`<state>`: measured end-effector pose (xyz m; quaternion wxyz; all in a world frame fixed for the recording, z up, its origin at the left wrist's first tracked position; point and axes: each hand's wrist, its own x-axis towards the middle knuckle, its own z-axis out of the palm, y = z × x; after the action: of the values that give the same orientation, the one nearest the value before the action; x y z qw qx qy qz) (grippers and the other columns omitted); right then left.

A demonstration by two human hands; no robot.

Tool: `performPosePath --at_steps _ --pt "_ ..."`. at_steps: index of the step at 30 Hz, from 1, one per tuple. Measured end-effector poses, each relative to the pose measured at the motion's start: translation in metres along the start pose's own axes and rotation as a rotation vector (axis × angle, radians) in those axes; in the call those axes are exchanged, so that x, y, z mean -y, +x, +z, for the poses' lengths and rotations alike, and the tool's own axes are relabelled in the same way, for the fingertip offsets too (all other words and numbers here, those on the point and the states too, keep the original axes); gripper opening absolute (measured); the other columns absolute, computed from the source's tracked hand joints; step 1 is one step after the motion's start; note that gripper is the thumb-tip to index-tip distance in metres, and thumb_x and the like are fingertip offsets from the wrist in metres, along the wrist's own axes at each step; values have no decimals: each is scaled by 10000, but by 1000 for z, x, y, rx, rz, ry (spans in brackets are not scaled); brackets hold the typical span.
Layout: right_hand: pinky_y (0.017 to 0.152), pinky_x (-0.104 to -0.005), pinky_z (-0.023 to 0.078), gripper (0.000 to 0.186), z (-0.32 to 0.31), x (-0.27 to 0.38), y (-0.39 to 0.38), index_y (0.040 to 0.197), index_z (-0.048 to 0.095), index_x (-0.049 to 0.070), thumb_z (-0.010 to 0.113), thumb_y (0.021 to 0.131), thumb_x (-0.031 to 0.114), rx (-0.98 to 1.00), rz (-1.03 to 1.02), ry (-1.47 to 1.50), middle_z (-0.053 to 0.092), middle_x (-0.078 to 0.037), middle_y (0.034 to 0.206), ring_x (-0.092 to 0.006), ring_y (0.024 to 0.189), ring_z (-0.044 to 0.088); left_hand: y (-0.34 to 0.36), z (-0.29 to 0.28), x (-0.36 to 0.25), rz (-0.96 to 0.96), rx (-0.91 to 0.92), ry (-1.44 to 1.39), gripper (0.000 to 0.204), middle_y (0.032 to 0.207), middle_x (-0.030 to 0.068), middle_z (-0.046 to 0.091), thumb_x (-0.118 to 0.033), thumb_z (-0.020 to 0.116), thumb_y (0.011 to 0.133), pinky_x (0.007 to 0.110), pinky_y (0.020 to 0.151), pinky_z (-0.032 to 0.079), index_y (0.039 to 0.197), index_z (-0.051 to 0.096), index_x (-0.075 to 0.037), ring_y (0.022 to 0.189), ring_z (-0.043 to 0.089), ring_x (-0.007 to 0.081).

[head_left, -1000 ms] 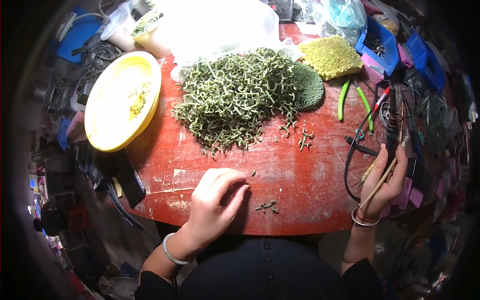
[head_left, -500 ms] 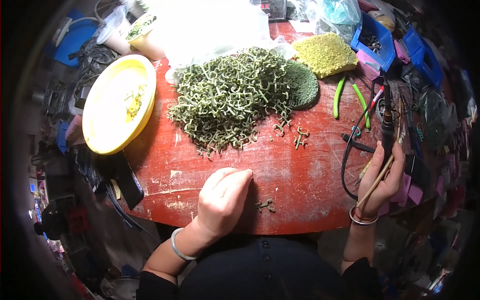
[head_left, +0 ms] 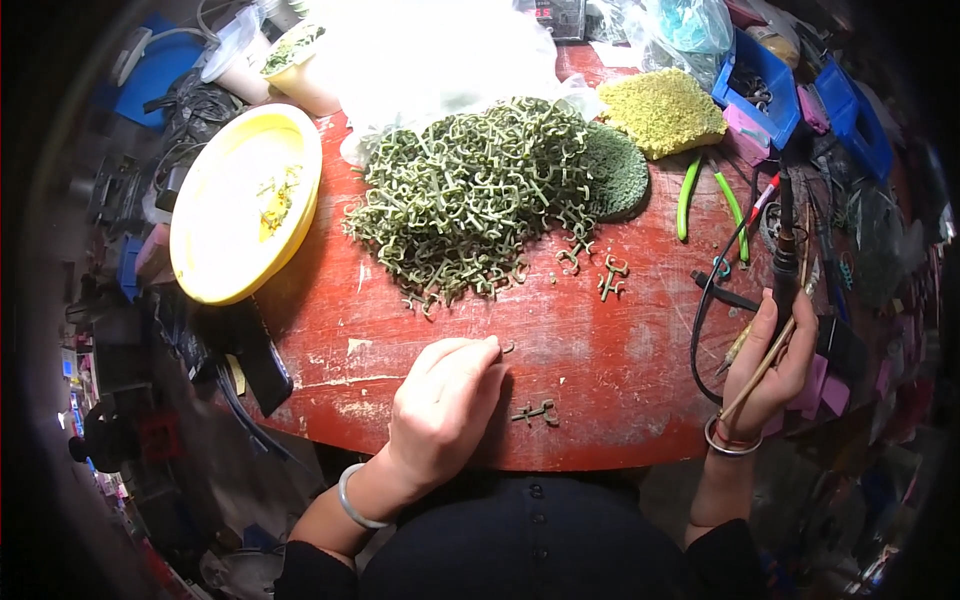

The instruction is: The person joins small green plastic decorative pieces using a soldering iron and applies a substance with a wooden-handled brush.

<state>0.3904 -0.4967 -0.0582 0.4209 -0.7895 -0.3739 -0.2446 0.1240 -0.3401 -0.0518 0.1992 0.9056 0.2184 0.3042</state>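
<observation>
The red tabletop carries a heap of green pieces. The left hand (forearm angled in from below) is set with fingers bent at a small dark piece; whether it is gripped cannot be told. The right hand, pointing away from the body, is clamped on a black-handled tool and a thin stick. A branched piece lies near the front edge.
</observation>
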Motion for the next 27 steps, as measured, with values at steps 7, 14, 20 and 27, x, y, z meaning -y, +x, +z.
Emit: performPosePath --at_steps 7,14,20,27 --pt "795 -365 543 280 -1 1 0 1253 622 -89 662 986 -16 -4 8 25 681 -176 1070 -278 920 678 -12 -23 -18 -130 290 -144 370 996 115 623 -54 877 720 383 754 532 1037 689 -15 898 624 289" --pt "787 -364 545 282 2 -1 -2 1251 623 -90 668 984 -9 1 13 28 682 -171 1058 -274 912 679 -14 -11 -8 97 332 -122 299 968 122 621 25 803 716 378 731 539 984 672 2 852 624 292" --pt "765 -361 539 274 -2 1 0 1219 644 -83 698 968 16 0 4 35 687 -167 1020 -272 889 682 -9 -12 -7 150 234 -162 253 958 153 685 98 753 724 353 676 581 948 664 23 783 683 296" --pt "639 -372 528 305 -3 30 13 1166 692 -18 767 874 31 566 -262 333 648 -157 875 -315 722 664 -12 -11 3 81 96 -142 236 922 147 720 124 754 728 360 682 602 930 681 28 786 717 303"
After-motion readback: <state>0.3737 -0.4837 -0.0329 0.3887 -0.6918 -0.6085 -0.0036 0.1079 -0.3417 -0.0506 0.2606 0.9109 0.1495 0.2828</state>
